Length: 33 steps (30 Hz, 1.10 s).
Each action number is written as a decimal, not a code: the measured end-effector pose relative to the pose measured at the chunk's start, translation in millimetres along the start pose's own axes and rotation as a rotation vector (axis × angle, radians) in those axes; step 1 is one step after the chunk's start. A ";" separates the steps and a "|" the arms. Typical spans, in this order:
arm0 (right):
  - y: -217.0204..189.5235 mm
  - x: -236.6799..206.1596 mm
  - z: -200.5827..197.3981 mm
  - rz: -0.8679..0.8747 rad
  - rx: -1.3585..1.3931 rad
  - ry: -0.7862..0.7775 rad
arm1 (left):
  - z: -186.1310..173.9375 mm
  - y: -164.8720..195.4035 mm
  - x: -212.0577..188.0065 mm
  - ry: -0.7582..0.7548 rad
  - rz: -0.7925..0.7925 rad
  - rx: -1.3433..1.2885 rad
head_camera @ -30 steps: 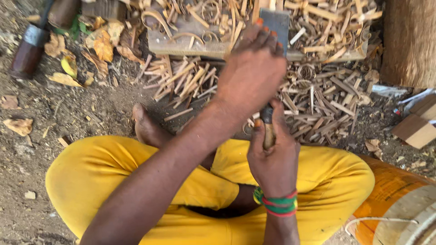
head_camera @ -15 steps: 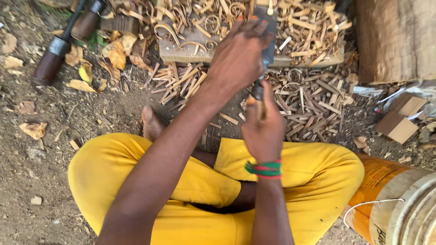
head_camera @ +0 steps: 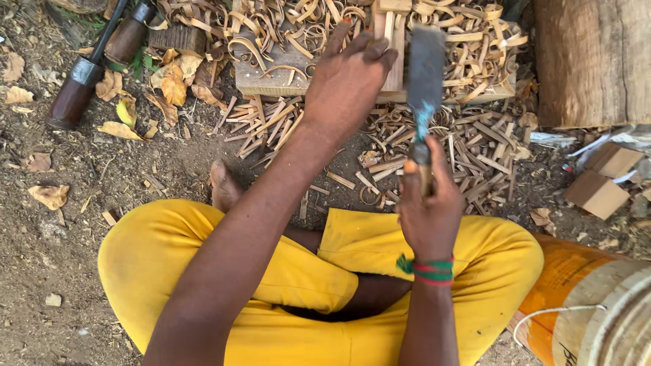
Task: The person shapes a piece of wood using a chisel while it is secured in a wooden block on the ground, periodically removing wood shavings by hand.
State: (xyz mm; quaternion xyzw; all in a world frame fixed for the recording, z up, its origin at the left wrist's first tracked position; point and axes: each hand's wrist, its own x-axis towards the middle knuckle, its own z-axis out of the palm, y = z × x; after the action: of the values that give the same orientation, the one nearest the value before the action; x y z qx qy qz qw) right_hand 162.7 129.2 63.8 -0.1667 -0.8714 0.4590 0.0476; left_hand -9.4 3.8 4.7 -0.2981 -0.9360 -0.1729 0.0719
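Item: my legs in bright yellow trousers (head_camera: 203,271), folded cross-legged on bare earth, one bare foot (head_camera: 224,186) showing at the front.

Item: thick brown log (head_camera: 597,61), upright at the upper right, bark side toward me.

Item: orange plastic bucket (head_camera: 563,285) with a pale rim, at my right knee; its inside is out of view, so I cannot tell the contents.

Item: flat pale wooden work board (head_camera: 271,83) on the ground ahead of me, heaped with curled wood shavings (head_camera: 285,27); straight split wood slivers (head_camera: 271,125) lie scattered before it and to its right.

Item: my left arm, stretched forward across my lap. My left hand (head_camera: 346,85) is palm down with fingers spread narrowly, fingertips pressing a small light wooden block (head_camera: 392,47) that stands on the board.

Item: my right forearm, raised upright, red-and-green bead bracelet (head_camera: 428,269) on the wrist. My right hand (head_camera: 428,210) is wrapped tight around the wooden handle of a broad flat steel chisel (head_camera: 425,74) with a blue-smeared neck, blade pointing away from me, just right of the block.

Item: two dark brown round-handled tools (head_camera: 81,88), lying at the upper left among dry yellow leaves (head_camera: 173,85).

Item: small cut wooden blocks (head_camera: 597,193), on the ground at the right, below the log.
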 end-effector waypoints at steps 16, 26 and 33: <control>11.3 -46.5 1.1 0.146 -0.016 -0.069 | 16.9 -10.9 -7.4 0.140 0.016 -0.131; 17.0 -44.3 3.7 0.153 0.096 -0.075 | 21.1 -16.0 -9.5 0.148 0.065 -0.067; 19.7 -44.4 3.4 0.196 0.103 -0.084 | 16.8 -20.0 -10.5 0.144 0.036 -0.138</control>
State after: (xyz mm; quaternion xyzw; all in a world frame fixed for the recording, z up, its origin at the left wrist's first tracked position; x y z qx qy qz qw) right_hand 208.5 122.1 48.8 -0.2287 -0.8275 0.5121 -0.0257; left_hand -13.1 -10.9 -19.0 -0.3057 -0.9088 -0.2566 0.1215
